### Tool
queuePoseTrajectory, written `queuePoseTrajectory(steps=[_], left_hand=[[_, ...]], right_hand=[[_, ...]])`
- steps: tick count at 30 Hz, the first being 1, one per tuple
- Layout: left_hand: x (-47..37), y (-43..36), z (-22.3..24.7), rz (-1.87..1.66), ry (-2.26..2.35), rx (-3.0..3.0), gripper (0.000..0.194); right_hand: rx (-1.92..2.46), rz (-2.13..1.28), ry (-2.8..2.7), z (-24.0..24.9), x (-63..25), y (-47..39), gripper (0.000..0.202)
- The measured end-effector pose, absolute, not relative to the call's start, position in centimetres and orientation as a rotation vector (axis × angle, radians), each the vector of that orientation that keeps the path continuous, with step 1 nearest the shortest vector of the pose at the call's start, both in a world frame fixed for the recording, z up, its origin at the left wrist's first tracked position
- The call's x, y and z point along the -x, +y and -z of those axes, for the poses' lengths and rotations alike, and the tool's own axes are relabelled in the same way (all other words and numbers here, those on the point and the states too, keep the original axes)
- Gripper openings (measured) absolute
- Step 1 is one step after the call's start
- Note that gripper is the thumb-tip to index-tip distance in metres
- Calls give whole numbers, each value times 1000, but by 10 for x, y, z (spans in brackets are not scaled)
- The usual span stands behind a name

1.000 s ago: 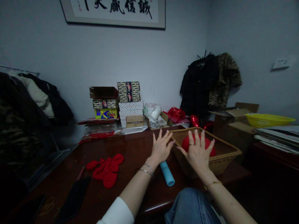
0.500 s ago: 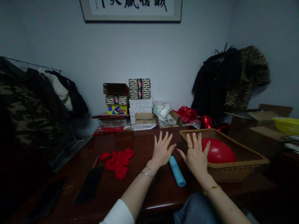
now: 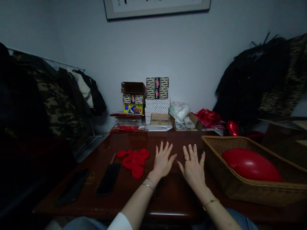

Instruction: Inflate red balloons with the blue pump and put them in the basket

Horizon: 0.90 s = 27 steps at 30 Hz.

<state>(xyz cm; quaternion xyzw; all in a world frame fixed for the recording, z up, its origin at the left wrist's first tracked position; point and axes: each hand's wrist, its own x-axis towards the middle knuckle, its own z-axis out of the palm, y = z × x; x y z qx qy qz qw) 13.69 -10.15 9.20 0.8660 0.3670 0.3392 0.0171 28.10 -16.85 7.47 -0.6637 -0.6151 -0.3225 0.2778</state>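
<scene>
My left hand is spread palm down at the middle of the brown table, holding nothing. Beside it my right hand is spread in the same way, a ring on one finger, also without anything in it. The two thumbs point at each other with a small gap. Left of my left hand lies a pile of limp red balloons. To the right of my right hand stands a wicker basket with an inflated red balloon inside.
Two dark phones lie at the left, with yellow rubber bands between them. Stacked boxes, a plastic bag and red shiny wrapping line the back. Clothes hang on both sides.
The view has turned left, so the table and basket sit further right in the picture. A blue cylinder that lay between my forearms is no longer visible. Both hands remain spread.
</scene>
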Motion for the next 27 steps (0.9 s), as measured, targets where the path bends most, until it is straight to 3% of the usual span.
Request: queuePoseTrajectory(steps=[19,27], left_hand=[[2,-52,-22,-740,1768,-2604,53],[40,-41,-17,-476,1875,-2730,36]], right_hand=[[1773,805,-1733,-10,-276,-146,60],[1870,819,-1733,2,-283,-140,59]])
